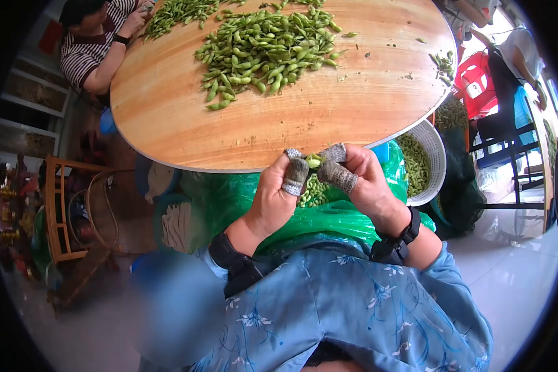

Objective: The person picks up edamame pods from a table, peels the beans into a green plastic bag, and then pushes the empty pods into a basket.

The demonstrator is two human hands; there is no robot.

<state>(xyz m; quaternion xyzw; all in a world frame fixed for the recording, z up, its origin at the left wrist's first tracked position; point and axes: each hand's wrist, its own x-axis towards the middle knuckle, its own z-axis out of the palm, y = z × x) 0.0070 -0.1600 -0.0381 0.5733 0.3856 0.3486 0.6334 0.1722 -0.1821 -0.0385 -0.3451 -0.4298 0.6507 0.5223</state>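
Between my two hands, just off the near edge of the wooden table (pixel 279 136), is a green soybean pod (pixel 314 161). My left hand (pixel 279 186) pinches one end of it with thumb and forefinger, both wrapped in grey cloth finger covers. On the other end, my right hand (pixel 366 183) has a similar pinch with covered fingertips. Below the hands, shelled green beans (pixel 315 191) lie in a container lined with a green plastic bag (pixel 347 220). A large heap of soybean pods (pixel 260 53) rests on the table top.
A white basket (pixel 439 155) of pods stands at the right under the table edge. Across the table at the upper left, a person in a striped shirt (pixel 96 53) handles pods. A wooden chair (pixel 59 211) is at the left, a red stool (pixel 475 84) at the right.
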